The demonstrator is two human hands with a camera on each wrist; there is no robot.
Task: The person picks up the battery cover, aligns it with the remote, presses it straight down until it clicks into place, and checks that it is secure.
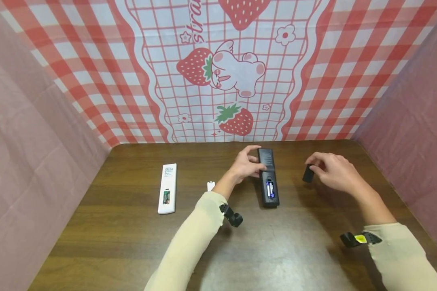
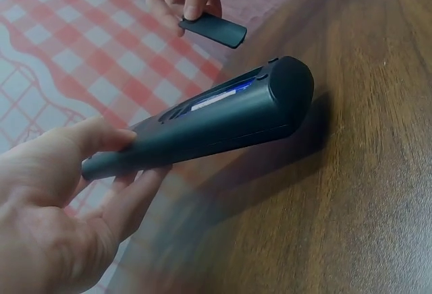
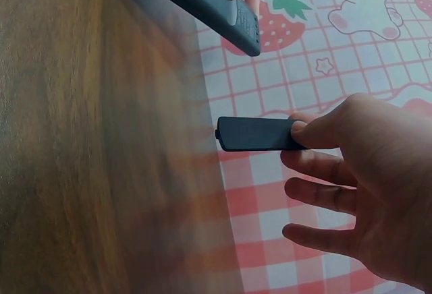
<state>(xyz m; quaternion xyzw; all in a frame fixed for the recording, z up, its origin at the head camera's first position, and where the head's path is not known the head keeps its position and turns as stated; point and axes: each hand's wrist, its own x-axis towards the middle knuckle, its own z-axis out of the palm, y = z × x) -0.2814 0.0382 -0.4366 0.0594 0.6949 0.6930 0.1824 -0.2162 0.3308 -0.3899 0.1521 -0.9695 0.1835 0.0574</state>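
Observation:
My left hand (image 1: 245,165) grips a black remote control (image 1: 266,161) by its far half, thumb on the back face and fingers beneath. The back faces up, and its battery compartment is uncovered, showing blue-and-white batteries (image 1: 270,189) inside. In the left wrist view the remote (image 2: 223,122) is tilted, its thick end raised over the wood with a shadow below. Off to the right, my right hand (image 1: 333,171) pinches a small black battery cover (image 3: 256,133) between thumb and index finger, the other fingers spread. The cover is held in the air, apart from the remote.
A white remote control (image 1: 169,178) lies back up at the left on the wooden table (image 1: 105,230), a green battery in its uncovered compartment. A small white cover (image 1: 211,186) lies partly behind the left forearm. A strawberry-print cloth (image 1: 236,72) hangs along the far edge; pink cloth flanks both sides.

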